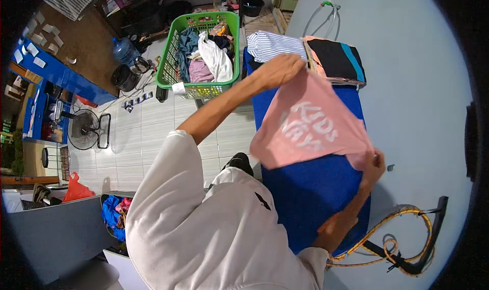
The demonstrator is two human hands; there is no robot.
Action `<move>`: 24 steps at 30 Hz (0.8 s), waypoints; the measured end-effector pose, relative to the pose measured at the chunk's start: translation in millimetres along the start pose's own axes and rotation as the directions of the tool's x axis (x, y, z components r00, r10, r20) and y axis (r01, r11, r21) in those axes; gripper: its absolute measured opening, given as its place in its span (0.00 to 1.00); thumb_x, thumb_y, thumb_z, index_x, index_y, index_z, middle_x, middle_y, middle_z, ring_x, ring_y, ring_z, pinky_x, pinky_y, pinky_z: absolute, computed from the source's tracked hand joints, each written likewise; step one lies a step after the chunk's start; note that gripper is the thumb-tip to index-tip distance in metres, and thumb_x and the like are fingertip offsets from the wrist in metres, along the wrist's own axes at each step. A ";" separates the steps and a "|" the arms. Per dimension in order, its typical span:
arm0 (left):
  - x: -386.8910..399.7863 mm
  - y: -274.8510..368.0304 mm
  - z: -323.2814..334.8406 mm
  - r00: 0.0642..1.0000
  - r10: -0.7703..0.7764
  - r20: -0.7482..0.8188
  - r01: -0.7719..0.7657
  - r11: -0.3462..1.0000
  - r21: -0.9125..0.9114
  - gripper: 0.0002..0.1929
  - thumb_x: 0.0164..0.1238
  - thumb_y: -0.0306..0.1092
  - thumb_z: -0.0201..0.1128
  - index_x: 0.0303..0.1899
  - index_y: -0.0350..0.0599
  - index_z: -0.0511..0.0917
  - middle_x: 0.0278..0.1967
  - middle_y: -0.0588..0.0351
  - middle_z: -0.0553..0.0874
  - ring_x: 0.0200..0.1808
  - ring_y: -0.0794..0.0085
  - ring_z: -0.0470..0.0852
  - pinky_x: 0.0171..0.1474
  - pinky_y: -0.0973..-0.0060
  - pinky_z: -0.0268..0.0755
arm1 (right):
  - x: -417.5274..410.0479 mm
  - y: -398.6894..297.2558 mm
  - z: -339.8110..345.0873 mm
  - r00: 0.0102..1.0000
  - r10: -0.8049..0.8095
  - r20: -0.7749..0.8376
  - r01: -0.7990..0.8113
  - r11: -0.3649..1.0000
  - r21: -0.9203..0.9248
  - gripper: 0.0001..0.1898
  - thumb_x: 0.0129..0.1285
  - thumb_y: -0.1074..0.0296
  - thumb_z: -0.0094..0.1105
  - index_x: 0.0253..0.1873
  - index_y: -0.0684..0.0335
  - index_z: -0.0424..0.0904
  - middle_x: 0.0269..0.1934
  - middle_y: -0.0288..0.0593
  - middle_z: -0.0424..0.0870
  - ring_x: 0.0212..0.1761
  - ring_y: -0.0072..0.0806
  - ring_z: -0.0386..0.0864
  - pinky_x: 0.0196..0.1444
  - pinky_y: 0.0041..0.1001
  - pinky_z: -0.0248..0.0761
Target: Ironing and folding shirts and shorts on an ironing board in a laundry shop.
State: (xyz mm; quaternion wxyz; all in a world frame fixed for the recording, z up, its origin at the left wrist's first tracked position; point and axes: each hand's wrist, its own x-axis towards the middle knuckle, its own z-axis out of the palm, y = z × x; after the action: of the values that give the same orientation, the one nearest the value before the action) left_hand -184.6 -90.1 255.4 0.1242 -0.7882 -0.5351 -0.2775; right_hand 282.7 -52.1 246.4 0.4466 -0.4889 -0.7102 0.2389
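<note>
A pink fabric garment (pixel 305 125) with white lettering hangs stretched between my two hands, over a long surface with a blue cloth cover (pixel 305 202). At its upper corner, my left hand (pixel 284 70) grips the cloth. My right hand (pixel 374 165) pinches the lower right corner, near the wall side of the blue cover. Beyond my left hand lie a blue-and-white striped cloth (pixel 275 46) and, to its right, a stack of folded clothes (pixel 334 60) topped by a black piece with a teal stripe.
A green plastic laundry basket (pixel 163 66) full of clothes stands beyond my left arm. A fan (pixel 83 129) and a water jug (pixel 124 52) are farther left. A wall (pixel 412 118) borders the right side; a black bracket (pixel 433 236) holds a coiled yellow hose or cord (pixel 376 229).
</note>
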 end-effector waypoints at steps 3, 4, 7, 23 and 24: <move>29.6 9.6 -51.5 0.974 0.099 -0.204 -0.077 0.991 0.109 0.12 0.67 0.31 0.50 0.49 0.39 0.72 0.44 0.49 0.80 0.48 0.57 0.81 0.55 0.62 0.70 | 17.2 -41.5 -33.3 0.998 -0.045 -0.051 0.046 0.998 0.030 0.06 0.66 0.72 0.63 0.45 0.67 0.79 0.37 0.31 0.75 0.37 0.17 0.70 0.41 0.18 0.66; 35.7 14.7 -65.0 0.937 0.144 -0.318 -0.096 0.982 0.160 0.12 0.67 0.31 0.51 0.49 0.40 0.72 0.44 0.50 0.80 0.48 0.58 0.81 0.56 0.62 0.69 | 18.1 -50.8 -43.3 0.998 -0.028 -0.051 0.036 0.987 0.159 0.05 0.66 0.75 0.62 0.44 0.68 0.79 0.38 0.33 0.75 0.39 0.18 0.71 0.43 0.19 0.67; 40.9 33.7 -90.3 0.923 0.189 -0.336 -0.144 0.977 0.155 0.12 0.67 0.32 0.52 0.49 0.41 0.73 0.44 0.51 0.80 0.48 0.60 0.81 0.57 0.61 0.69 | 15.1 -64.0 -68.0 0.984 -0.129 -0.119 0.137 0.989 0.060 0.07 0.65 0.75 0.64 0.45 0.69 0.78 0.41 0.36 0.76 0.40 0.21 0.72 0.46 0.20 0.68; 5.5 118.0 -98.2 0.993 0.110 -0.041 -0.117 0.897 -0.427 0.11 0.66 0.30 0.54 0.49 0.43 0.72 0.39 0.52 0.74 0.32 0.60 0.84 0.28 0.65 0.76 | -34.2 -82.0 -93.8 0.830 0.057 -0.556 -0.093 0.995 -0.036 0.15 0.68 0.61 0.64 0.50 0.68 0.82 0.48 0.48 0.84 0.49 0.33 0.81 0.49 0.34 0.77; 5.8 114.8 -97.0 0.994 0.100 -0.048 -0.111 0.883 -0.455 0.12 0.65 0.30 0.55 0.49 0.43 0.72 0.39 0.52 0.74 0.30 0.59 0.83 0.25 0.65 0.75 | -30.8 -83.4 -90.2 0.818 0.077 -0.571 -0.128 0.991 -0.049 0.15 0.68 0.61 0.64 0.50 0.68 0.82 0.48 0.48 0.84 0.49 0.33 0.81 0.49 0.34 0.77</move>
State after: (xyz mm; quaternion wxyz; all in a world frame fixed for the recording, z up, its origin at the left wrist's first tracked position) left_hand -107.8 -178.9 349.4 -0.0436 -0.8200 -0.4096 -0.3974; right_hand 324.7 -122.9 342.7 0.6027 -0.5938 -0.5276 0.0759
